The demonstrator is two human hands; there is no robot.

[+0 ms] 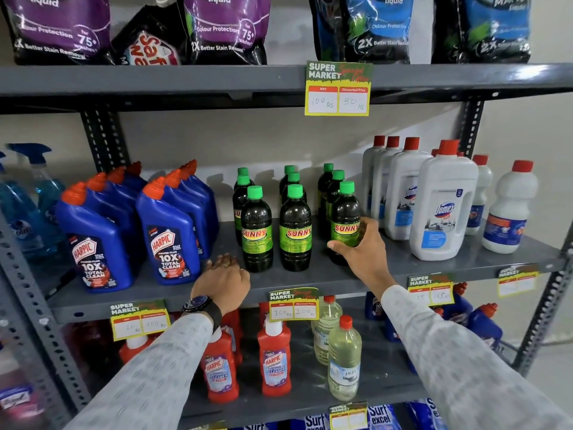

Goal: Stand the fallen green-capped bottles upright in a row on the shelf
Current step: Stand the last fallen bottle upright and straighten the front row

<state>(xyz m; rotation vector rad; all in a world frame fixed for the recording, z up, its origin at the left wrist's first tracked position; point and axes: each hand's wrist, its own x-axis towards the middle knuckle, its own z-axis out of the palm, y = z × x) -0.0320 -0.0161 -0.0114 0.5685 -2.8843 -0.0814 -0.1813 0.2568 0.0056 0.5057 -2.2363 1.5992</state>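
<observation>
Several dark green-capped Sunny bottles stand upright in three short files on the grey middle shelf (310,279). The front left bottle (256,231) and front middle bottle (295,229) stand free. My right hand (364,246) wraps around the lower part of the front right bottle (345,217), which is upright on the shelf. My left hand (224,279) rests palm down on the shelf's front edge, left of the bottles, holding nothing. No green-capped bottle lies on its side in view.
Blue Harpic bottles (169,237) stand left of the green-capped ones, white Domex bottles (443,206) to the right. Price tags (293,305) hang on the shelf edge. Red Harpic bottles (274,358) and clear bottles (344,361) fill the shelf below; detergent pouches (226,26) sit above.
</observation>
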